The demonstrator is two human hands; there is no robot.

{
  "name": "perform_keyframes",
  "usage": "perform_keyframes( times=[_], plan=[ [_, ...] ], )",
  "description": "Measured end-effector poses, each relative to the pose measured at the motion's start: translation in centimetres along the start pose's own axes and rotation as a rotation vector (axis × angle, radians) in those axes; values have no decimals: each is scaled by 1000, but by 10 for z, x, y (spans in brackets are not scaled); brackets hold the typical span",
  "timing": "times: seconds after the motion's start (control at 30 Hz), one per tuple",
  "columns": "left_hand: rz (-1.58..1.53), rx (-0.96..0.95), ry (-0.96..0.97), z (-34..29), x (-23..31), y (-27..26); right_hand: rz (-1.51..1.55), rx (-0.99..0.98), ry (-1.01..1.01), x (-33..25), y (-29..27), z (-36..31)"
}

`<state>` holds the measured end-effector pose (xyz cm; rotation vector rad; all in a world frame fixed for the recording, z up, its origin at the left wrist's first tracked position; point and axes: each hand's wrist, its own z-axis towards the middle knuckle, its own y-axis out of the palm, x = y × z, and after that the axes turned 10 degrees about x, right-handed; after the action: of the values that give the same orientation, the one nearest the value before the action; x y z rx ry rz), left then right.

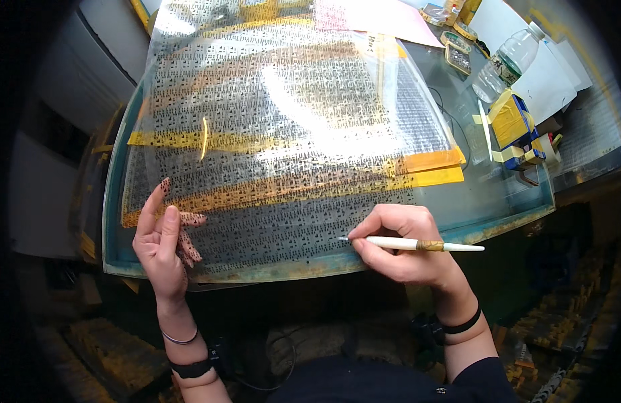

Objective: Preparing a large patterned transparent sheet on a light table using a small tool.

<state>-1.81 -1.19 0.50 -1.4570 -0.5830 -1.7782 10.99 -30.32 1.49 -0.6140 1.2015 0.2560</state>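
Note:
A large transparent film sheet (277, 232) covered in rows of small black marks lies over the glass-topped table. At its near left side is my left hand (164, 245), thumb above the film and fingers beneath, with the black marks showing across the fingers. My right hand (404, 245) pinches a slim white pen (394, 243) with a gold-brown patterned band. The pen's fine tip points left and rests on or just above the film near its front edge; contact cannot be made out.
Orange-yellow tape strips (435, 168) cross the layered sheets. To the right stand a clear plastic bottle (502, 70), a blue-and-yellow taped block (512, 127) and a small tray (457, 57). Pink paper (391, 20) lies at the back. The table's front rim (505, 228) curves nearby.

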Motion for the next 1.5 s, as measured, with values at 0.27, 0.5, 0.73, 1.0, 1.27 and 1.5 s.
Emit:
perform_keyframes(
  times=[0.27, 0.5, 0.73, 1.0, 1.27, 1.5],
  plan=[
    [-37, 9, 2, -1, -2, 0, 12, 39, 25, -2, 3, 1],
    [-30, 28, -39, -3, 10, 3, 363, 254, 168, -2, -3, -11],
    [-20, 27, 14, -3, -5, 4, 556, 796, -34, 15, -18, -17],
    [-8, 4, 18, -2, -3, 4, 366, 787, -47, 14, -28, -12],
    [35, -17, -48, -5, 5, 22, -232, 285, -262, 13, -2, -9],
    [29, -91, -19, -15, 11, 32, 79, -87, -241, -15, 27, 5]
  ],
)
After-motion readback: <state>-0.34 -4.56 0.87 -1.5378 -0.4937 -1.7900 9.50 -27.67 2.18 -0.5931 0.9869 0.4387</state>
